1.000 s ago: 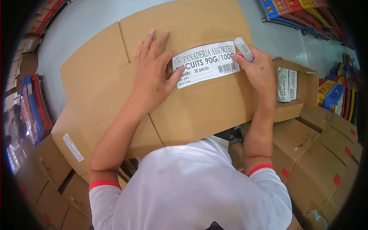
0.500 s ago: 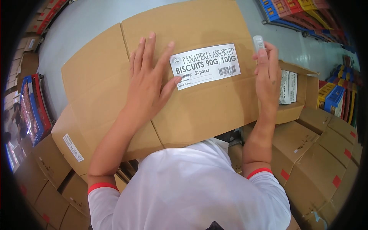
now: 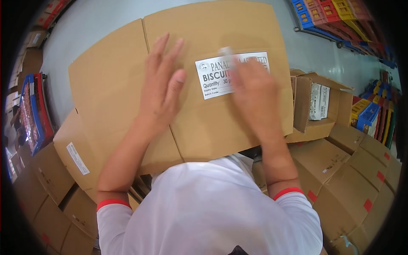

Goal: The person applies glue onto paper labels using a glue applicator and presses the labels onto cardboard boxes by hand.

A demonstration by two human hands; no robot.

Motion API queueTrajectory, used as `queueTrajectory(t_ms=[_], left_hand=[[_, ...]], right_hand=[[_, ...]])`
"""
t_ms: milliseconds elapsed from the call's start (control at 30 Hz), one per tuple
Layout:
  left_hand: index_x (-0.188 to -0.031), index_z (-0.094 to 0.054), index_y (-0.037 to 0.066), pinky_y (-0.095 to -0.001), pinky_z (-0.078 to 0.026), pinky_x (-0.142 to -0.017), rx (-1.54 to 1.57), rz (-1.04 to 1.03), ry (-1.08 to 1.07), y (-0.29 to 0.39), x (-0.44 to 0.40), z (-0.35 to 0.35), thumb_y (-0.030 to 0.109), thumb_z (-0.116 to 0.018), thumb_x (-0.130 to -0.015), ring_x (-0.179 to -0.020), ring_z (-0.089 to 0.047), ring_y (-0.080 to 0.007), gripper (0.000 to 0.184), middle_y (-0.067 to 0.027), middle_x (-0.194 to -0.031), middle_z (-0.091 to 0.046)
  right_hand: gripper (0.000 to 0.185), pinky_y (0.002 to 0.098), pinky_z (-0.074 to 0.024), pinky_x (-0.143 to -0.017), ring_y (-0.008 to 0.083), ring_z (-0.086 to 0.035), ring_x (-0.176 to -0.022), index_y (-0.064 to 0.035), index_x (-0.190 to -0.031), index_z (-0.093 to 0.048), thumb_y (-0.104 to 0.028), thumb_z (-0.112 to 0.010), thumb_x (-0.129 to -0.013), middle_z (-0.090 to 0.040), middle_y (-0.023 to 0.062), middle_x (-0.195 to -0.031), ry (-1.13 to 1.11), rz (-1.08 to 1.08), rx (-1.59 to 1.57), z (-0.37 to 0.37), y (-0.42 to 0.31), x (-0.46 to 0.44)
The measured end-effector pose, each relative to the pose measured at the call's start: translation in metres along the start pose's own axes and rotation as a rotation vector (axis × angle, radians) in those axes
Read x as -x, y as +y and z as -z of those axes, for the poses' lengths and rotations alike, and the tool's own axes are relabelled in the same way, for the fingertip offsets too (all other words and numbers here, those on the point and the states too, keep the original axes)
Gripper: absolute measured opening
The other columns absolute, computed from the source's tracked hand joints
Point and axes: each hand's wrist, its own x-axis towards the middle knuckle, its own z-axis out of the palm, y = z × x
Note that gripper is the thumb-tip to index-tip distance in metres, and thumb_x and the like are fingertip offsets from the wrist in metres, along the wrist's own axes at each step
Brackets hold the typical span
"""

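A large flat cardboard sheet (image 3: 114, 80) lies in front of me, with a white printed label (image 3: 211, 87) on its right part. The label reads "Biscuits" and "Quantity: 30", and some of its text is covered. My left hand (image 3: 161, 89) rests on the cardboard left of the label, fingers spread, holding nothing. Over the label is my right hand (image 3: 255, 87), blurred by motion, closed around a pale, translucent stick-like object (image 3: 226, 52) whose end points up and left. A smaller white sticker (image 3: 77, 158) sits at the sheet's lower left.
At the right stands an open carton (image 3: 301, 104) with printed packets (image 3: 318, 102) inside. Closed cartons (image 3: 348, 191) with red marks fill the lower right, and more cartons (image 3: 53, 174) lie lower left. Coloured crates (image 3: 312, 15) stand at the upper right, a blue-and-red crate (image 3: 38, 112) at the left.
My right hand has moved left from beside the label to over it, with the pale object. My left hand now lies clear of the label's edge. The cardboard has shifted slightly right.
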Motion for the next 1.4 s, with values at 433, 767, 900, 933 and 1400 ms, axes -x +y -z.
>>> queueTrajectory(t_ms=[433, 767, 900, 933, 1400], left_hand=[[-0.158, -0.053, 0.023, -0.0573, -0.02, -0.128, -0.553, -0.156, -0.222, -0.002, -0.002, 0.004, 0.044, -0.04, -0.112, -0.161, -0.02, -0.0418, 0.052, -0.0154, -0.174, -0.027], [-0.163, -0.043, 0.027, -0.0606, -0.016, -0.129, -0.692, -0.257, -0.603, 0.023, 0.05, 0.024, 0.05, -0.044, -0.109, -0.16, -0.022, -0.0405, 0.059, -0.0159, -0.174, -0.026], [-0.167, -0.031, 0.008, -0.0559, -0.016, -0.13, -0.51, -0.151, -0.65, 0.025, 0.048, 0.02, 0.055, -0.048, -0.105, -0.161, -0.022, -0.0371, 0.08, -0.017, -0.174, -0.025], [-0.167, -0.031, 0.008, -0.0559, -0.016, -0.13, -0.51, -0.149, -0.654, 0.026, 0.04, 0.017, 0.055, -0.048, -0.105, -0.161, -0.022, -0.0371, 0.08, -0.017, -0.174, -0.025], [-0.161, -0.032, -0.006, -0.0444, -0.017, -0.133, -0.269, -0.754, -0.587, 0.055, -0.032, -0.141, 0.057, -0.049, -0.105, -0.16, -0.027, -0.0296, 0.086, -0.0188, -0.17, -0.031]], right_hand=[[0.031, 0.0393, -0.0541, -0.07, 0.0292, -0.068, -0.076, -0.0013, -0.119, -0.074, -0.017, -0.077, -0.093, -0.069, 0.0128, -0.095, 0.035, -0.354, 0.021, 0.033, 0.071, 0.001], [0.031, 0.0346, -0.0552, -0.072, 0.0244, -0.068, -0.081, -0.0033, -0.122, -0.072, -0.009, -0.075, -0.092, -0.07, 0.0111, -0.098, -0.092, -0.271, -0.202, 0.032, 0.032, 0.023], [0.029, 0.0272, -0.0536, -0.073, 0.0091, -0.063, -0.084, -0.0005, -0.125, -0.07, -0.009, -0.07, -0.098, -0.07, 0.0021, -0.096, 0.163, -0.573, -0.806, 0.031, 0.074, 0.025], [0.029, 0.0272, -0.0536, -0.073, 0.0091, -0.063, -0.084, -0.0005, -0.125, -0.07, -0.009, -0.07, -0.098, -0.07, 0.0021, -0.096, 0.162, -0.577, -0.808, 0.03, 0.075, 0.022], [0.044, 0.0297, -0.0516, -0.065, 0.0143, -0.059, -0.069, 0.0054, -0.131, -0.057, -0.025, -0.058, -0.099, -0.064, 0.0097, -0.093, 0.66, -0.564, -1.361, 0.008, 0.113, 0.044]])
